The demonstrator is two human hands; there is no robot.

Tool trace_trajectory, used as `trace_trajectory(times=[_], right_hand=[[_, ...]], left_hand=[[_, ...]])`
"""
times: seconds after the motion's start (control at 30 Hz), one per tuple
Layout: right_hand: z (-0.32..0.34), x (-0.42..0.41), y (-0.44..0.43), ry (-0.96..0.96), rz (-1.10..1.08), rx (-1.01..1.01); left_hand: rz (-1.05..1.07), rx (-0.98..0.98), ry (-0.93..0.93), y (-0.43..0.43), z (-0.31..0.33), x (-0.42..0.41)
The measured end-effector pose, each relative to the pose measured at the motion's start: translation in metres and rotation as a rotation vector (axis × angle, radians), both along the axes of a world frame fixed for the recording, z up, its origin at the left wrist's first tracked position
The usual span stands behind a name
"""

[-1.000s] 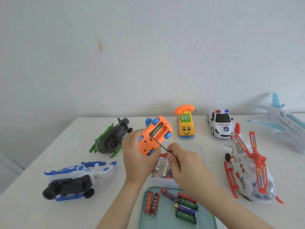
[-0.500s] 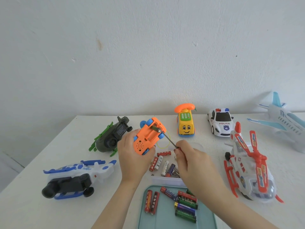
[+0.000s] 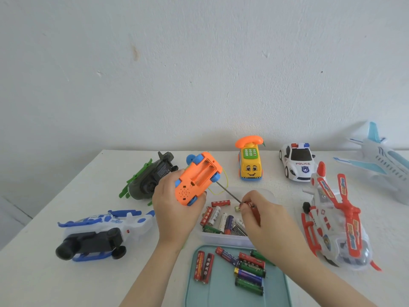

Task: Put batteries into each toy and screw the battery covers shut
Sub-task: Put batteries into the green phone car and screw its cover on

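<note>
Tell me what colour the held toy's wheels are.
Blue wheels, orange toy; head view shows them.

The left hand (image 3: 174, 214) grips an upturned orange toy (image 3: 197, 178); the right hand (image 3: 263, 218) pinches a screwdriver (image 3: 232, 194).

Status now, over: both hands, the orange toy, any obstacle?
Left hand grips orange toy, underside up, battery bay open. Right hand pinches screwdriver, tip beside toy's wheel. Nothing in the way.

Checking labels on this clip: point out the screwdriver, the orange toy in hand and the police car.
screwdriver (image 3: 229, 192), head view, middle of the metal shaft
orange toy (image 3: 195, 179), head view, its upturned underside
police car (image 3: 298, 165), head view, the bonnet
</note>
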State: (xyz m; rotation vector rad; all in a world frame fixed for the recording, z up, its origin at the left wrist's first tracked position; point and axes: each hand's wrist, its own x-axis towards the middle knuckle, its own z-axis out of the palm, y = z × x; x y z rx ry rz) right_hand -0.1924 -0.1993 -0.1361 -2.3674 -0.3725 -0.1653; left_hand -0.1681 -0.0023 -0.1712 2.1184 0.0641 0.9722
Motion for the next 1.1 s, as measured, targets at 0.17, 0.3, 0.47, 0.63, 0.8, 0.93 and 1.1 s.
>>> trace_trajectory(times=[0.17,0.3,0.47,0.63,0.8,0.93,1.1], right_hand=[[-0.001,-0.008,-0.003,-0.027,0.0,-0.06],[-0.001,-0.018,0.001,0.069,0.089,-0.007],[-0.002,-0.035,0.015,0.267,0.274,0.055],[-0.019,-0.049,0.041,0.326,0.338,-0.086],[-0.032,-0.059,0.069,0.307,0.333,-0.131],[-0.038,-0.064,0.083,0.31,0.272,-0.148],[-0.041,-0.064,0.08,0.157,0.157,-0.237]], left_hand=[[0.059,-0.237,0.069,0.002,0.004,-0.019],[0.096,-0.346,0.09,0.001,0.008,-0.036],[0.113,-0.39,0.137,0.007,0.005,-0.06],[0.139,-0.417,0.142,0.016,-0.004,-0.079],[0.118,-0.407,0.123,0.027,-0.014,-0.1],[0.127,-0.377,0.149,0.033,-0.02,-0.117],[0.124,-0.29,0.188,0.034,-0.025,-0.135]])
